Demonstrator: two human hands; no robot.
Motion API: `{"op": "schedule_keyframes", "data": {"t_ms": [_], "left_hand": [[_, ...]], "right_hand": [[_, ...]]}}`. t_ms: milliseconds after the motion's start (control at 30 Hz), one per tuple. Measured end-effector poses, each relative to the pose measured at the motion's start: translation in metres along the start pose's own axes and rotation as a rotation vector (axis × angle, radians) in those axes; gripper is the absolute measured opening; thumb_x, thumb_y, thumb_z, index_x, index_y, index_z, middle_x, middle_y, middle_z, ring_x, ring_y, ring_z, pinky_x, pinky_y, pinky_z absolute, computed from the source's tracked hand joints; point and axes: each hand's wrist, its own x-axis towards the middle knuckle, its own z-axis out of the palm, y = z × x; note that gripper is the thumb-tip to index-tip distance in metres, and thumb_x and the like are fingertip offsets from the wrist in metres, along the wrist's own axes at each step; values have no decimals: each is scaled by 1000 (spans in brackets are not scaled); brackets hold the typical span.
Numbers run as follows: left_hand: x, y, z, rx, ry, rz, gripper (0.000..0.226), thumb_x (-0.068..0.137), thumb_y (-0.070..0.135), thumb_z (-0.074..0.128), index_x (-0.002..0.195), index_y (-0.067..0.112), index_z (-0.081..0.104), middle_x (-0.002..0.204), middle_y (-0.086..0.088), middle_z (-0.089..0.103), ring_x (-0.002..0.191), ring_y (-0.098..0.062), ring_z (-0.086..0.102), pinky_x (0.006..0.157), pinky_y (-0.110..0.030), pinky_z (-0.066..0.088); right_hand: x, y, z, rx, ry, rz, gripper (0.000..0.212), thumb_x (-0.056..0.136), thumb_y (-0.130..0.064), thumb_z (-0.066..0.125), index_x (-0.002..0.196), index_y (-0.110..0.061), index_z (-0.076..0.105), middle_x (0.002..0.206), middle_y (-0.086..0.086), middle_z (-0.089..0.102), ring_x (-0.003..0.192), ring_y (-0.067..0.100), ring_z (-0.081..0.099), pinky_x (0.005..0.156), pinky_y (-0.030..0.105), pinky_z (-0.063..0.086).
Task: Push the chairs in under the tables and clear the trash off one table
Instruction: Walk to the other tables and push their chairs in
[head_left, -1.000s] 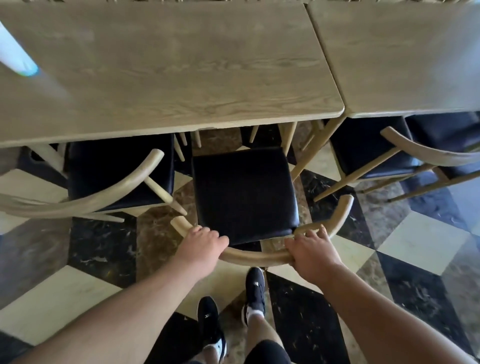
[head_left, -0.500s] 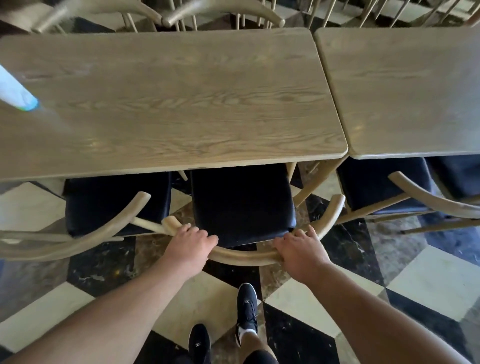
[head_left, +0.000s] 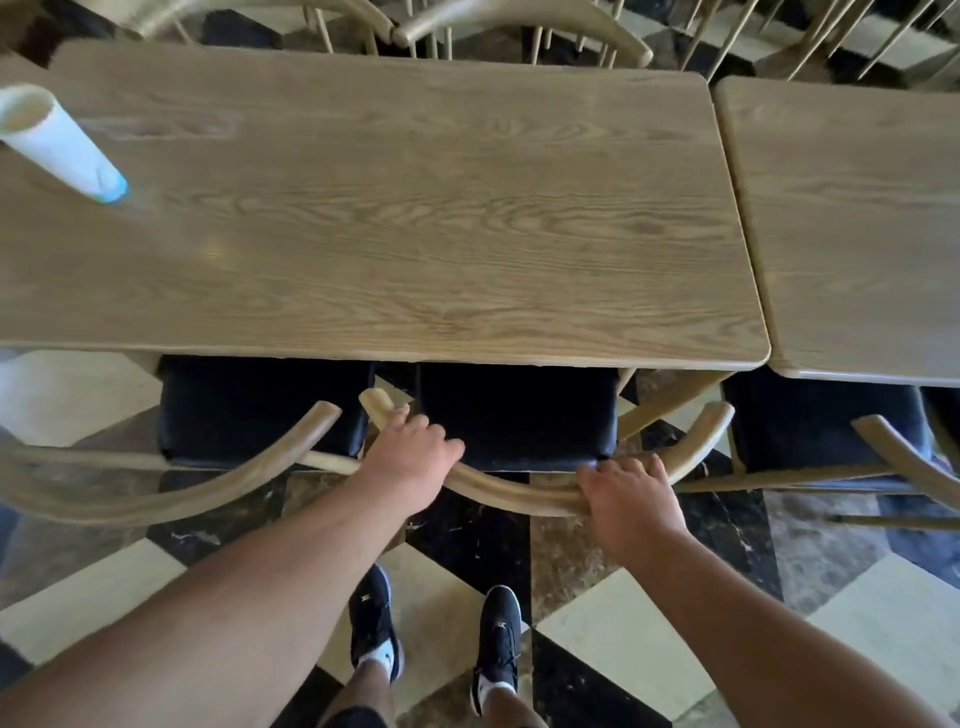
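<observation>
under the table (head_left: 395, 218), both hands grip the chair (head_left: 514, 410), seemingly facing the table.

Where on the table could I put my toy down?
Nearly anywhere: the table is bare from the paper cup at its left end to its right edge. The next table looks bare too. Only the cup's corner is taken.

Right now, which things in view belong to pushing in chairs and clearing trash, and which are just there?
Job:
curved-back wooden chair with black seat, held by left hand and right hand
neighbouring black-seated chair
white paper cup with blue base
long wooden table

Just there:
second wooden table
checkered floor
</observation>
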Motion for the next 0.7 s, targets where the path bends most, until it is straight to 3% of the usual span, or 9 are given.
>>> {"op": "schedule_keyframes", "data": {"t_ms": [200, 300, 367, 467, 533, 600, 700], "left_hand": [[-4, -18, 23, -49, 93, 92, 25, 97, 6, 60, 118, 19, 62, 105, -4, 62, 116, -31, 56, 127, -56, 19], [-17, -39, 30, -92, 182, 111, 36, 96, 3, 56, 129, 17, 61, 127, -8, 60, 131, -32, 49, 127, -54, 20], [-31, -68, 35, -136, 316, 82, 43, 96, 9, 64, 138, 17, 57, 146, -11, 53, 143, -34, 43, 125, -55, 26], [-62, -124, 50, -261, 490, -20, 62, 86, 20, 81, 141, 14, 54, 146, -14, 56, 131, -35, 57, 113, -56, 46], [-83, -159, 63, -320, 417, -156, 67, 84, 33, 82, 142, 15, 53, 136, -10, 62, 114, -32, 65, 96, -49, 56], [-102, -185, 75, -347, 164, -256, 63, 90, 49, 73, 140, 21, 48, 121, -1, 63, 98, -23, 67, 81, -40, 58], [-119, -201, 89, -344, -71, -227, 55, 101, 44, 63, 147, 23, 41, 113, 2, 65, 90, -19, 68, 74, -34, 58]], "right_hand": [[3, -28, 3, -63, -102, 117, 43, 99, -29, 60, 142, -28, 53, 138, -1, 63, 136, 28, 53, 124, 60, 23], [6, -46, -7, -83, -147, 119, 39, 98, -27, 59, 137, -28, 56, 137, 0, 64, 134, 28, 54, 122, 53, 31], [14, -72, -21, -58, -162, 31, 41, 96, -27, 60, 136, -27, 55, 136, 2, 64, 129, 27, 57, 115, 47, 41], [34, -126, -45, 59, -149, -79, 52, 95, -47, 65, 139, -25, 47, 128, 3, 63, 121, 30, 60, 97, 43, 50], [46, -160, -54, 164, -144, -89, 63, 94, -53, 65, 146, -28, 39, 125, 2, 63, 114, 30, 62, 87, 44, 55], [53, -184, -59, 235, -147, -78, 66, 98, -46, 65, 152, -30, 30, 120, 2, 65, 101, 29, 65, 78, 44, 56], [56, -201, -63, 278, -157, -8, 63, 103, -33, 59, 155, -29, 25, 111, 3, 66, 86, 28, 66, 69, 43, 56]]}}
